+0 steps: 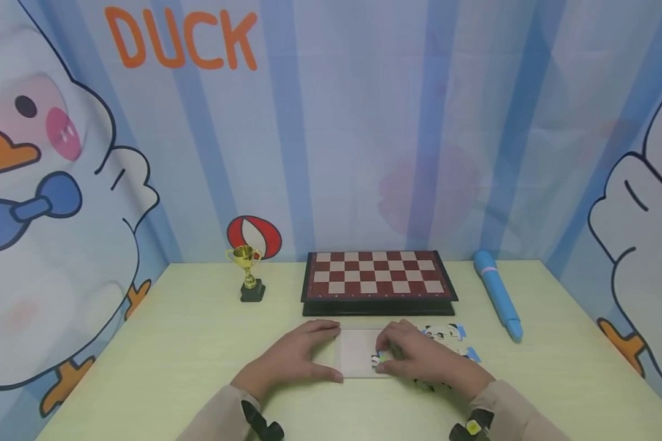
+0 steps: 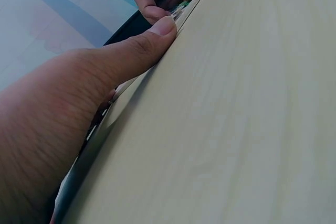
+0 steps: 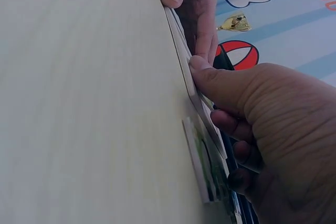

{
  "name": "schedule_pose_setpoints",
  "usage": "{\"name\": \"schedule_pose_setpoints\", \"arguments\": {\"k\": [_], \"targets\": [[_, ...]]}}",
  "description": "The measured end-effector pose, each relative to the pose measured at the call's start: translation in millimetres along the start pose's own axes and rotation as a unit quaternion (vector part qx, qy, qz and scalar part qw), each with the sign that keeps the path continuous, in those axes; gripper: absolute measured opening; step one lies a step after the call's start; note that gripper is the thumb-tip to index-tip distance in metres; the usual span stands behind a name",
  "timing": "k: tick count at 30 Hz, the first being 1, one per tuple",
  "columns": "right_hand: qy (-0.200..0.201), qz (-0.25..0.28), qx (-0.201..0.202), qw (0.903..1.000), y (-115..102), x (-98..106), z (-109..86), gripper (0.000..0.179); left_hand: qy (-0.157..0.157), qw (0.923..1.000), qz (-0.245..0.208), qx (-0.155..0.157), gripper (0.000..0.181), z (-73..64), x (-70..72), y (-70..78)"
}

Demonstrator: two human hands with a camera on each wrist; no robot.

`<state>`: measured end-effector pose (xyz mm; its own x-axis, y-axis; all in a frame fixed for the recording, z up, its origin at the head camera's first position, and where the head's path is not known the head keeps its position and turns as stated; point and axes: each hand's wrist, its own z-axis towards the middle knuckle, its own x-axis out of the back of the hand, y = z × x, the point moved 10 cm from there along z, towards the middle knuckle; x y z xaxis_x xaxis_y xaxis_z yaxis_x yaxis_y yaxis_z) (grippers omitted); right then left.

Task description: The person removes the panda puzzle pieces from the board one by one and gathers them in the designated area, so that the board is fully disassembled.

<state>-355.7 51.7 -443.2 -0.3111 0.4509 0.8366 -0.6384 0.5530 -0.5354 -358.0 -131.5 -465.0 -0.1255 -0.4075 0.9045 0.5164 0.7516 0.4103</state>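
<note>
A flat white puzzle tray point(image 1: 357, 354) lies on the table between both hands. My left hand point(image 1: 291, 360) holds its left end, the fingers at the far corner and the thumb at the near one. Over the tray's right part, my right hand point(image 1: 422, 354) pinches a small puzzle piece point(image 1: 383, 357) with green and black-and-white print, its fingers hiding much of it. Beside the tray, partly under the right hand, lie several loose puzzle pieces point(image 1: 445, 332). One loose piece point(image 3: 203, 163) shows edge-on near the tray in the right wrist view.
Behind the tray lies a red-and-white chessboard box point(image 1: 379, 274). A small gold trophy point(image 1: 248, 274) stands at the back left, and a blue pen-shaped thing point(image 1: 498, 295) lies at the right. A duck-printed curtain point(image 1: 353, 122) hangs behind the pale table point(image 1: 198, 331).
</note>
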Motion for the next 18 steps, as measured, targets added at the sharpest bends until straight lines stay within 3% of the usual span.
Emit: {"name": "schedule_pose_setpoints", "arguments": {"k": [6, 14, 18], "targets": [[-0.005, 0.017, -0.014, 0.9997, 2.0, 0.6, -2.4, 0.025, -0.003, 1.0, -0.006, 0.003, 0.099, 0.5, 0.1, 1.3], [0.007, 0.077, 0.044, 0.9961, -8.7, 7.5, -1.7, 0.01, 0.0, 1.0, 0.0, -0.002, 0.099, 1.4, 2.5, 3.5], [0.023, 0.09, 0.049, 0.9945, -4.5, 11.6, -5.4, 0.009, -0.003, 1.0, 0.0, -0.004, 0.099, -0.8, 1.8, 3.4]]}}
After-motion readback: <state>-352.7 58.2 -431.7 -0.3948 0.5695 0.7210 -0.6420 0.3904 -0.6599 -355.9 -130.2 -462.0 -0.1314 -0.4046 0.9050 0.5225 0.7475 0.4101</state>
